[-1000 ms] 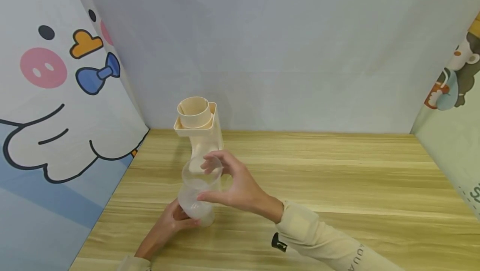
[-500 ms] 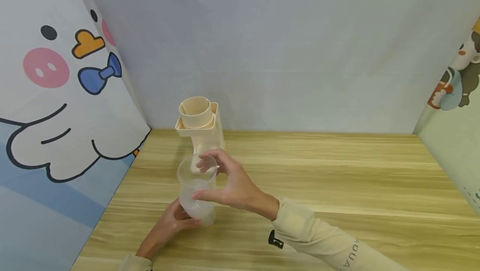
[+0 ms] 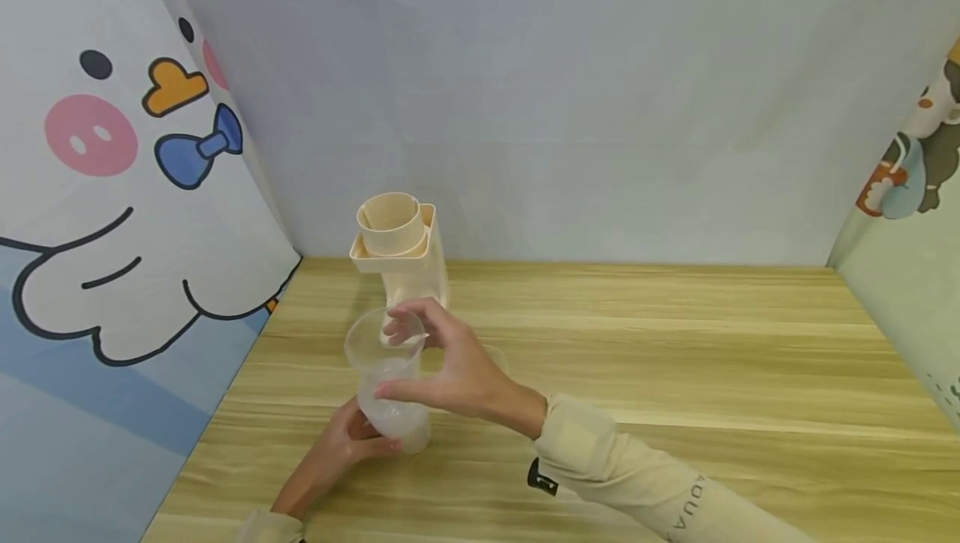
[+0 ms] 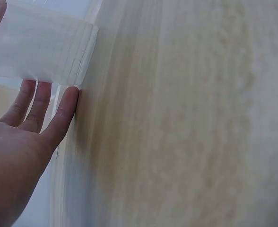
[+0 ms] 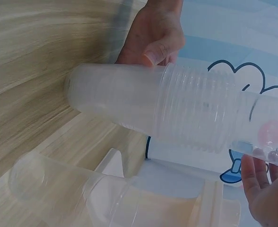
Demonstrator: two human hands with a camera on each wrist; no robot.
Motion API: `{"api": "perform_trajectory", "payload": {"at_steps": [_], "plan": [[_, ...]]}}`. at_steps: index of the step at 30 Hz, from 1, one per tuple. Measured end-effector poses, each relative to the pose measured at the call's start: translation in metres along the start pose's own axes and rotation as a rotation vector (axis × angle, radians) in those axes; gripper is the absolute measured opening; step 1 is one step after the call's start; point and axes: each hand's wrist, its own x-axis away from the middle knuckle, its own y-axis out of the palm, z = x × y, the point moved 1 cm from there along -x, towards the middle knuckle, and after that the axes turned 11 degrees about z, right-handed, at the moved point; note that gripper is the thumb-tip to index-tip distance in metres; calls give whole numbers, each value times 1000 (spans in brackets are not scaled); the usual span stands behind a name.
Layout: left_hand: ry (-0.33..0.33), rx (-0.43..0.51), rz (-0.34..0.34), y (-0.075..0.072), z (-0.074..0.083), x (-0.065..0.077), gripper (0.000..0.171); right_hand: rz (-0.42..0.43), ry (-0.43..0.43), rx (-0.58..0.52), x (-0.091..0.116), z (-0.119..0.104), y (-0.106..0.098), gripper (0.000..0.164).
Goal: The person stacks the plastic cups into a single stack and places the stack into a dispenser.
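Note:
Clear plastic cups form a nested stack (image 5: 115,94) that stands on the table. My left hand (image 3: 341,443) grips it low on the left side; in the left wrist view, the fingers (image 4: 63,113) and thumb curl round it near the table. My right hand (image 3: 465,372) holds the topmost clear cup (image 3: 363,351) between thumb and fingers. That cup leans to the left above the stack. Several close rims show along the stack in the right wrist view. Behind the hands stands a cream holder (image 3: 397,263) with a round open tube at its top.
Another clear cup (image 5: 49,182) stands near the holder in the right wrist view. The wooden table (image 3: 637,343) reaches back to a plain grey wall (image 3: 562,109). A cartoon-printed panel (image 3: 97,234) borders the left side. A black tag (image 3: 542,478) hangs at the right sleeve.
My right hand has moved left with the top cup, whose rim shifts left. A faint clear rim now shows behind the right hand. My left hand stays in place on the stack.

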Motion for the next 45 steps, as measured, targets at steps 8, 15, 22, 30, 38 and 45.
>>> {"api": "perform_trajectory", "payload": {"at_steps": [8, 15, 22, 30, 38, 45], "plan": [[-23, -5, 2, -1, 0, 0, 69, -13, 12, 15, 0, 3, 3, 72], [-13, 0, -1, 0, 0, 1, 67, -43, 32, 37, 2, 3, 6, 74], [-26, -7, 2, 0, 1, 2, 67, -56, 22, 57, 4, 7, 7, 78], [-53, 11, -14, 1, 3, 1, 69, -79, 32, 59, 6, 10, 7, 78], [-68, 12, 1, 1, 3, 1, 68, -76, 34, 100, 8, 10, 7, 78], [-76, 16, 3, 1, 3, 1, 66, -67, 39, 108, 11, 11, 9, 79]]}}
